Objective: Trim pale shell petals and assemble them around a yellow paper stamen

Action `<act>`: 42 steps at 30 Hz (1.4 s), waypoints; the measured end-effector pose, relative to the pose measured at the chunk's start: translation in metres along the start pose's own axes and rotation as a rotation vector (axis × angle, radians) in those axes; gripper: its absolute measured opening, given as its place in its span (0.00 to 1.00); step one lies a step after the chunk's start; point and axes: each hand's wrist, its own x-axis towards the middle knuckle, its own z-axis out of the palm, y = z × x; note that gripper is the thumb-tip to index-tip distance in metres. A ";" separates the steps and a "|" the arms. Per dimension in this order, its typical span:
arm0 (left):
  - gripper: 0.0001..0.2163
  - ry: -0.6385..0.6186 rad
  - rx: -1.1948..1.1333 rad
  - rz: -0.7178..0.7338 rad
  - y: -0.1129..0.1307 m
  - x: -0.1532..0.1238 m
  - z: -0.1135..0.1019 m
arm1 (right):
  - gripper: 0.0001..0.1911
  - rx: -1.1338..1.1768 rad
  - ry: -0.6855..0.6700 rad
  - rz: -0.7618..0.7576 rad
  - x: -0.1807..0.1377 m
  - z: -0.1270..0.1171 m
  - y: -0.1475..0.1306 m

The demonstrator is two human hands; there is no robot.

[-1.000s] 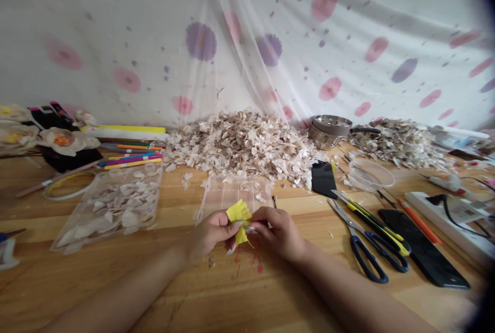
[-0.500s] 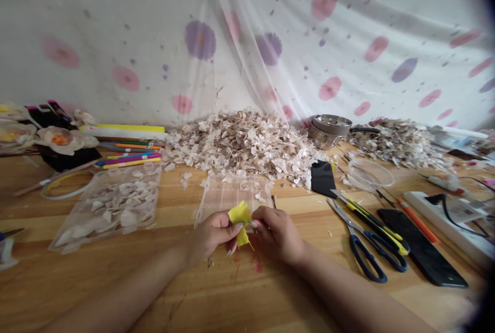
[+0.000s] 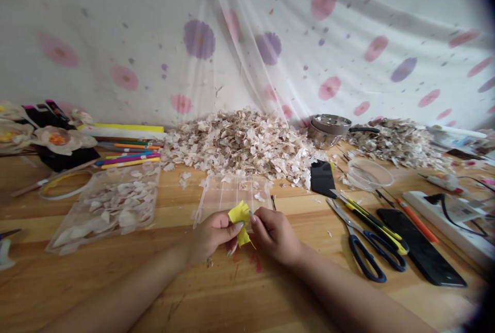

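Observation:
A small piece of yellow paper or tape [image 3: 238,212], ragged at its edges, is pinched between the thumb and fingers of my left hand [image 3: 215,232]. My right hand [image 3: 277,234] is closed beside it, its thumb and forefinger pressed together at the yellow piece's right edge. What the right fingertips grip is too small to make out. Just behind both hands lies a clear compartment box [image 3: 209,196] with a few pale flakes in it.
Pale petals form a large heap [image 3: 240,142]. Another clear box [image 3: 149,204] holds petals at left, near markers [image 3: 127,160] and a tape roll [image 3: 64,183]. Scissors [image 3: 369,258], a utility knife [image 3: 375,222], a phone [image 3: 421,250] and a power strip [image 3: 464,235] lie right.
My right fingertips have shifted slightly upward along the yellow piece's edge. The left hand keeps its pinch and has barely moved.

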 end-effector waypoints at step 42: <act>0.13 0.084 -0.261 0.041 0.000 0.001 -0.004 | 0.06 -0.373 0.161 -0.582 0.011 -0.028 0.009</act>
